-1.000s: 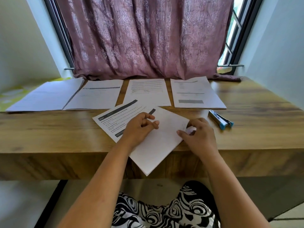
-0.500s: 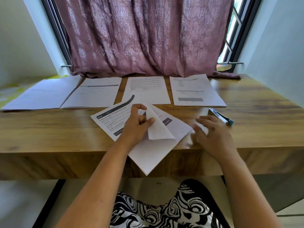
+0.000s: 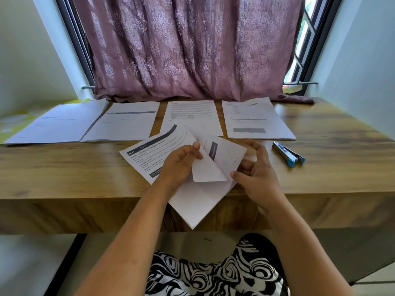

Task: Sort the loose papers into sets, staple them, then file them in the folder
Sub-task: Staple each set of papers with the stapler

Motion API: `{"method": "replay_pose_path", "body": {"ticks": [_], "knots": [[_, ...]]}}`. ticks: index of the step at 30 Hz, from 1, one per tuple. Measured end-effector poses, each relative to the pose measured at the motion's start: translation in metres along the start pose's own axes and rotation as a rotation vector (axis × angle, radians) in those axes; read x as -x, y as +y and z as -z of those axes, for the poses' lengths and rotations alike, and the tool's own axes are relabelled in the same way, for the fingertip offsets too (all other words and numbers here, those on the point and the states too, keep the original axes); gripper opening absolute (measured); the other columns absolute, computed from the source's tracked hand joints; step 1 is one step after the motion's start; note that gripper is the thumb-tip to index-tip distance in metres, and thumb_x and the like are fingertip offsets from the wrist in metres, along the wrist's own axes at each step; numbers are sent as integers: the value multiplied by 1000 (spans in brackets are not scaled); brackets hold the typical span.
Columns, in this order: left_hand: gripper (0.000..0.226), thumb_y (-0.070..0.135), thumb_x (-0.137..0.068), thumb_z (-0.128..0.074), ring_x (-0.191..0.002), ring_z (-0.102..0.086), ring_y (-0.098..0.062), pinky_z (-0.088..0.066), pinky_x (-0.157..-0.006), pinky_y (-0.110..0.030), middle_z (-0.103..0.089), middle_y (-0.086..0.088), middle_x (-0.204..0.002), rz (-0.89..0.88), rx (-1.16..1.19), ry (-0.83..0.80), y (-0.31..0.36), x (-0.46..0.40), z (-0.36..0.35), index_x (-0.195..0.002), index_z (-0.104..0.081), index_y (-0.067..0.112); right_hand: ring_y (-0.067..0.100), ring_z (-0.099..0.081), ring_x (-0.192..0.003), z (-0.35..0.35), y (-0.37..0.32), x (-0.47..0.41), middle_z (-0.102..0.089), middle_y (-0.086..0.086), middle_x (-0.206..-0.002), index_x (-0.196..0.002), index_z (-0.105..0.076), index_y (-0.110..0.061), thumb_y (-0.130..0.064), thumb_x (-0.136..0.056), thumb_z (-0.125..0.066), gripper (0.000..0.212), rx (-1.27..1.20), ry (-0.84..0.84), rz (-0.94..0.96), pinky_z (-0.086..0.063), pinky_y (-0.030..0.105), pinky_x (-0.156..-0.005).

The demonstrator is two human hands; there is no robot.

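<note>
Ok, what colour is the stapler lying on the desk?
Silver metal body with blue ends on the stapler, seen best in the head view.

We see bare forearms, no sleeves. Our left hand [image 3: 181,165], right hand [image 3: 257,174]: no rings, no watch visible. Over lap we wear black-and-white swirl-patterned fabric garment [image 3: 213,272].

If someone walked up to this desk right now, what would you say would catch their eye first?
Most likely the two hands at the near edge of the wooden desk: the left hand pinches a folded-over sheet of the paper set that overhangs the edge, with the right hand beside it. Next, the blue stapler lying to the right, and the row of papers laid out below the mauve curtain.
</note>
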State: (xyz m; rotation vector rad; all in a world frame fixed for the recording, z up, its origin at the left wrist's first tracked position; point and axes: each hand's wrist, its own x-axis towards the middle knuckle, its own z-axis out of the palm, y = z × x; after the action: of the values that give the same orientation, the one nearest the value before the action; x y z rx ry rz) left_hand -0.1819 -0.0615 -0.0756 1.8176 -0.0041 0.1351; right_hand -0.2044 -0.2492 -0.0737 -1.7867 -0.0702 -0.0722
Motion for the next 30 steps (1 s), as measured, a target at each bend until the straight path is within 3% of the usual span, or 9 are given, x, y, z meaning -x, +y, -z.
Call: {"method": "replay_pose_path", "body": {"ticks": [3, 6, 9, 11, 16, 19, 22, 25, 30], "knots": [[60, 75, -79, -32, -98, -60, -23, -49, -90, -41, -63, -2, -101, 10, 14, 20, 0, -1, 0, -79, -66, 25, 8, -61, -114, 7, 1, 3, -71, -10, -110, -138, -18, -48, 6, -88, -56, 83, 70, -215, 48, -51, 34, -97], [32, 58, -94, -44, -100, -59, -18, -48, -85, -30, -64, 5, -102, 1, 28, -1, -2, -3, 0, -86, -63, 34, -4, -47, -127, 11, 0, 7, -70, -22, -107, -138, -25, -47, 7, -90, -45, 75, 356, -464, 138, -35, 24, -105], [7, 25, -97, -57, -90, -58, -17, -45, -73, -23, -64, -1, -92, -10, -115, -23, -11, -9, 2, -91, -59, 24, 3, -59, -110, 22, -2, 1, -72, -13, -93, -126, -51, -39, 3, -92, -45, 55, 321, -69, 133, -45, 18, -82], [7, 18, -97, -56, -83, -56, -12, -42, -67, -22, -61, 4, -83, -2, -114, -15, -13, -10, 2, -94, -55, 24, 10, -60, -104, 30, -2, -6, -65, -9, -106, -122, -61, -27, -3, -94, -49, 39, 439, 123, 110, -42, 14, -71], [21, 13, -98, -51, -82, -56, -17, -45, -64, -20, -60, -3, -82, -30, -80, -36, -9, -7, 5, -112, -44, 27, 24, -30, -137, 26, 5, -5, -39, -1, -145, -136, -53, -23, -29, -100, -43, 38, 813, 58, -1, -33, 38, -110], [26, 10, -98, -43, -87, -56, -16, -44, -67, -25, -59, 1, -93, -49, -93, -54, -8, -5, 7, -112, -47, 32, 26, -17, -143, 11, 7, -1, -32, -1, -153, -135, -52, -30, -58, -96, -35, 51, 1148, -47, 59, -25, 42, -114], [26, 11, -97, -44, -93, -51, -13, -38, -70, -24, -57, 6, -101, -51, -112, -53, -6, -5, 4, -85, -63, 25, 21, -28, -138, 3, 6, 0, -39, -4, -147, -134, -53, -34, -47, -91, -58, 45, 888, -23, 152, -33, 39, -110], [31, 11, -94, -47, -93, -52, -16, -38, -72, -25, -59, 4, -99, -24, -76, -34, -9, -6, 3, -76, -66, 26, 11, -53, -110, -1, 3, 2, -55, -9, -122, -132, -41, -38, -23, -84, -73, 59, 350, 11, 86, -51, 21, -84], [29, 18, -83, -46, -100, -55, -23, -43, -78, -30, -63, -1, -101, 19, 19, -29, -8, -5, 4, -68, -69, 26, 13, -61, -108, -2, -1, -3, -64, -4, -120, -147, -19, -38, -12, -85, -72, 86, 128, 109, -77, -53, 35, -86]]}}
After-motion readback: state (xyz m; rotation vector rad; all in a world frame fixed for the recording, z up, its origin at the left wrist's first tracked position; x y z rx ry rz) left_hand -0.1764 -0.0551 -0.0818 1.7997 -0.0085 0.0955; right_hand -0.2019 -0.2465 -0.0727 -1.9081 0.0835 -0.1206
